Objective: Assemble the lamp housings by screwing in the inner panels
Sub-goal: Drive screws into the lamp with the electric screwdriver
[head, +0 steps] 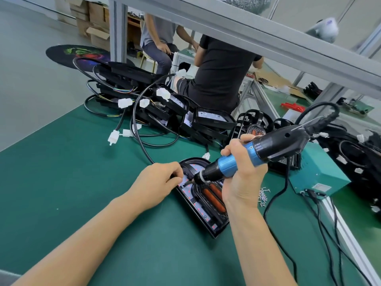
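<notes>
Green bench mat (68, 166) in a workshop, grey frame rail overhead, two seated people behind the bench. No readable writing anywhere; the label on the teal power box (318, 178) at right is too small to make out.

Lamp housing (203, 198), black, arch-shaped, lies flat on the mat between both hands. Long axis runs from the rounded end at upper left to the square end at lower right, toward the bench's near edge. Inside it sit the inner panel (187, 189) with red dots and two orange-red tubes (214, 196) along the same axis.

Left hand (158, 185) rests on the housing's upper-left rim, fingers curled at the panel right beside the bit tip, probably pinching a screw, though that spot is hidden. Right hand (241, 174) grips the electric screwdriver (243, 159), blue and black, fingers wrapped round its barrel; tool tilted, bit down-left onto the panel near the rounded end.

Loose screws (262, 196) lie piled just right of the housing. Stacked black housings (144, 93) with cables and white connectors (124, 103) sit behind.
</notes>
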### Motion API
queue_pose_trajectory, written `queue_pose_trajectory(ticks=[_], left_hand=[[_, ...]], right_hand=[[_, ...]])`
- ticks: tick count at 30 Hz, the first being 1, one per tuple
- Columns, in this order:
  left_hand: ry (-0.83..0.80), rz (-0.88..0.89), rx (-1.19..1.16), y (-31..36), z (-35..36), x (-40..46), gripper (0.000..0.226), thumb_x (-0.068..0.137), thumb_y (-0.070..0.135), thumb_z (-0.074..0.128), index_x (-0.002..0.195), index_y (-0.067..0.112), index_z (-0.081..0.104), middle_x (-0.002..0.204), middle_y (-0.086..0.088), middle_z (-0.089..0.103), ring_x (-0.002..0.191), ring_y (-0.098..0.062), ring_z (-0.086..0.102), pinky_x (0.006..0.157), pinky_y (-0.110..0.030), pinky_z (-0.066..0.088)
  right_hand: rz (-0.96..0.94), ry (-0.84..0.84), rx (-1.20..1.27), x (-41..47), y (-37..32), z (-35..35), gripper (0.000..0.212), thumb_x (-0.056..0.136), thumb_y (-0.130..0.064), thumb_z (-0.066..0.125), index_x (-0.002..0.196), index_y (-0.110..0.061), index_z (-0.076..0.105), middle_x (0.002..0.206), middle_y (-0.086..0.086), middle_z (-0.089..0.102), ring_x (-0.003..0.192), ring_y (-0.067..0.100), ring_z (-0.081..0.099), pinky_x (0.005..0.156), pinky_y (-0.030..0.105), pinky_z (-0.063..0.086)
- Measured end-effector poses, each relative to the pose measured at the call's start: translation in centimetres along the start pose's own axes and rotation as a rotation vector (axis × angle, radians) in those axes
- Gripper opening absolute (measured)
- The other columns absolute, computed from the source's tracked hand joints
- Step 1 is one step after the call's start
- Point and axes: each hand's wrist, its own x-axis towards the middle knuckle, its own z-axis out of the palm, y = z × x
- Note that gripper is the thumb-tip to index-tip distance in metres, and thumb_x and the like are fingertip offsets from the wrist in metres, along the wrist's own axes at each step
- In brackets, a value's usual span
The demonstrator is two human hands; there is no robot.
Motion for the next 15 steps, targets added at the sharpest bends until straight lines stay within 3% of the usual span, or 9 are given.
queue_pose_trajectory(ticks=[5,11,15], left_hand=[[0.015,-0.009,0.002,0.0,0.0,0.01,0.017,0.09,0.019,0.058,0.078,0.03,0.054,0.053,0.022,0.051,0.062,0.009,0.047,0.057,-0.012,0.032],[-0.017,-0.006,0.021,0.11,-0.16,0.11,0.017,0.09,0.02,0.058,0.078,0.03,0.054,0.062,0.041,0.05,0.064,0.011,0.048,0.056,-0.012,0.033],[-0.025,-0.014,0.035,0.06,-0.2,0.24,0.02,0.09,0.021,0.058,0.076,0.034,0.052,0.062,0.039,0.051,0.062,0.007,0.049,0.054,-0.014,0.031]], right_hand=[[0.001,-0.023,-0.045,-0.03,0.06,-0.07,0.029,0.074,-0.002,0.063,0.065,-0.029,0.063,0.066,-0.005,0.055,0.059,0.015,0.051,0.059,0.024,0.049],[0.001,-0.046,-0.097,-0.07,0.1,-0.12,0.022,0.074,-0.001,0.063,0.067,-0.021,0.058,0.065,-0.005,0.056,0.06,0.013,0.052,0.062,0.022,0.048],[-0.008,-0.037,-0.074,-0.36,-0.51,0.12,0.02,0.076,0.0,0.064,0.073,-0.019,0.058,0.066,-0.006,0.056,0.061,0.013,0.052,0.063,0.022,0.048]])
